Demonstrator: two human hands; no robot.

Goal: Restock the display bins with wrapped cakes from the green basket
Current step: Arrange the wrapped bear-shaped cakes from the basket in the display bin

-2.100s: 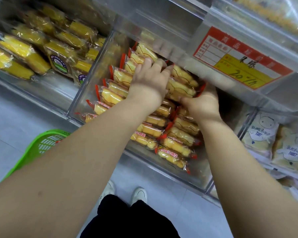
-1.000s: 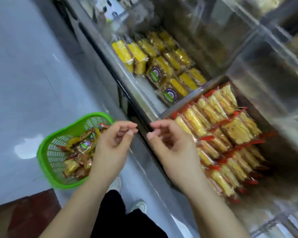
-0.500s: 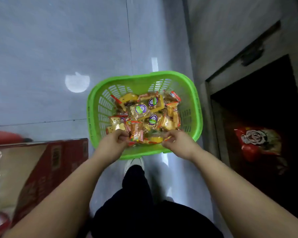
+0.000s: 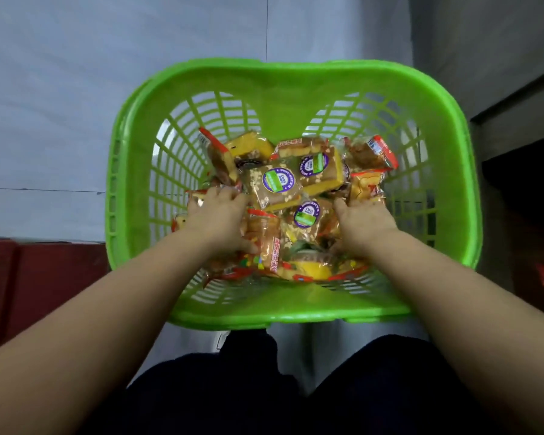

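The green basket (image 4: 296, 73) stands on the floor right below me, holding several wrapped cakes. Some are yellow slices with round purple-and-green labels (image 4: 278, 180); others sit in red-edged wrappers (image 4: 372, 152). Both my hands are down inside the pile. My left hand (image 4: 217, 218) lies on the left side, its fingers curled over cakes and its thumb against a red-printed wrapped cake (image 4: 269, 240). My right hand (image 4: 363, 224) is at the right side, fingers dug into the pile with the tips hidden. No display bins are in view.
Grey floor tiles (image 4: 76, 89) surround the basket. A red carton (image 4: 44, 277) lies at the left. The dark base of the shelf unit (image 4: 522, 199) runs along the right. My knees in dark trousers (image 4: 264, 387) are just before the basket's near rim.
My hands left the bin of red-wrapped cakes, I turned down to the basket, and both hands went from its near rim into the pile.
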